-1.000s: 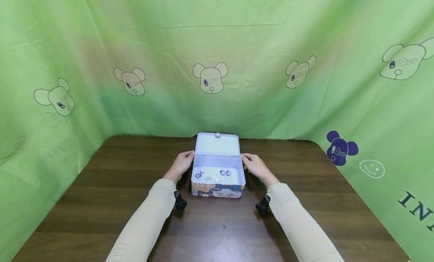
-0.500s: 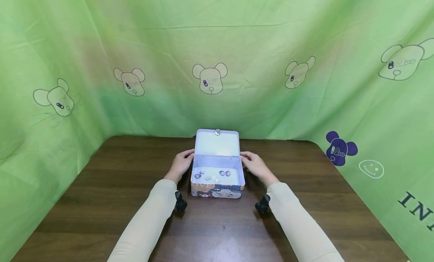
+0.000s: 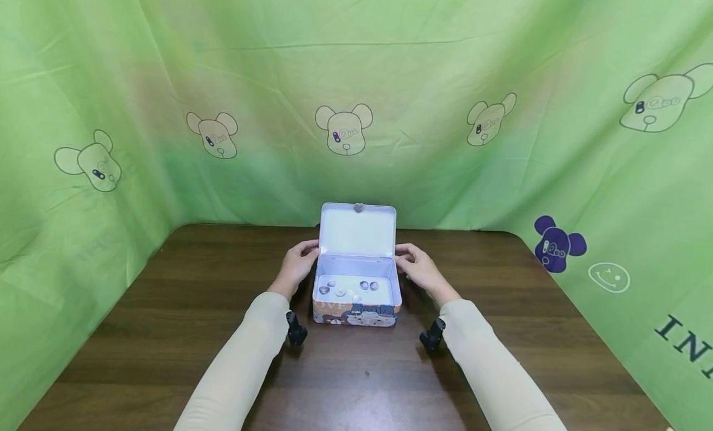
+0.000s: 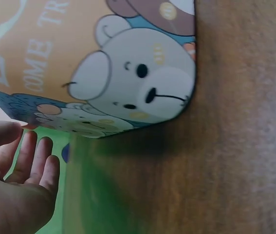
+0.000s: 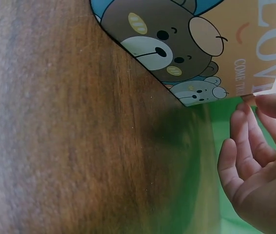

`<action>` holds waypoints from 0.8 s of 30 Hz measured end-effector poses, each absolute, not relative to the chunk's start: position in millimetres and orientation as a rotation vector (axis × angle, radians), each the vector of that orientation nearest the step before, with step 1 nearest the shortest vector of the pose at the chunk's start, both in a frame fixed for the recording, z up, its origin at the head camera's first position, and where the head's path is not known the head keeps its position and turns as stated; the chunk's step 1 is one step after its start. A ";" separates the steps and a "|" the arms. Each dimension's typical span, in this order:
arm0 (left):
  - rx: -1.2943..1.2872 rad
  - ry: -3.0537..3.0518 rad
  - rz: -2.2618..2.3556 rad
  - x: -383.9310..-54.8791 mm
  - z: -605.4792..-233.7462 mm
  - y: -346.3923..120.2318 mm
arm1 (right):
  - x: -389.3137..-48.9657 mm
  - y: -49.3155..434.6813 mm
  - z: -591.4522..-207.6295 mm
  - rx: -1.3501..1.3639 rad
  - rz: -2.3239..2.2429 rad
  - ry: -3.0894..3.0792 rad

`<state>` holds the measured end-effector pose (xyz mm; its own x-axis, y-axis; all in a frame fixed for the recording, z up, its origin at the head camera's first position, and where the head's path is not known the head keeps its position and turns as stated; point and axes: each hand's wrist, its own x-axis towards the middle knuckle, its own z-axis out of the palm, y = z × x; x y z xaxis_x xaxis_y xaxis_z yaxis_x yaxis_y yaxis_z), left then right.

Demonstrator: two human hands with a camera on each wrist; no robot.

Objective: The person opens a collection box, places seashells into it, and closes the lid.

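A tin box (image 3: 356,315) printed with cartoon bears stands on the table, its white lid (image 3: 358,230) raised and hinged at the back. A metal clasp (image 3: 358,207) sits at the lid's top edge. Inside lie several small, pale and greyish shell-like pieces (image 3: 369,285), too small to name surely. At the left rear corner my left hand (image 3: 297,267) pinches the lid's edge between thumb and fingers. On the opposite side my right hand (image 3: 419,269) pinches the lid's other edge. The wrist views show each thumb at the edge, with the other fingers loosely bent behind the box.
The brown wooden table (image 3: 167,332) runs back to a green curtain (image 3: 267,189) with bear-head prints, which also hangs at both sides. Black wrist cameras (image 3: 296,329) hang below both sleeves, close to the table.
The lid has swung up from a more laid-back angle, so its top edge stands higher. Both hands have risen slightly with it. The box body and its contents have hardly shifted.
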<state>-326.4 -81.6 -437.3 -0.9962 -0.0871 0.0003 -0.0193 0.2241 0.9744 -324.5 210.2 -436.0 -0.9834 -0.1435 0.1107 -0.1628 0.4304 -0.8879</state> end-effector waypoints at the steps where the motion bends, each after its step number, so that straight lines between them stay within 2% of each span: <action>1: 0.100 -2.411 -1.920 -326.2 -435.7 -81.0 | -324.7 210.4 -435.8 0.279 1.643 -2.639; 24: -0.017 -2.304 -1.931 -333.8 -415.5 -78.3 | -324.7 214.7 -435.7 0.316 1.616 -2.622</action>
<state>-333.8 -78.3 -415.5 -0.9908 -0.0781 0.1109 0.0955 0.1784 0.9793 -324.7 214.7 -435.7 -0.9781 -0.1493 0.1449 -0.1966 0.4346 -0.8789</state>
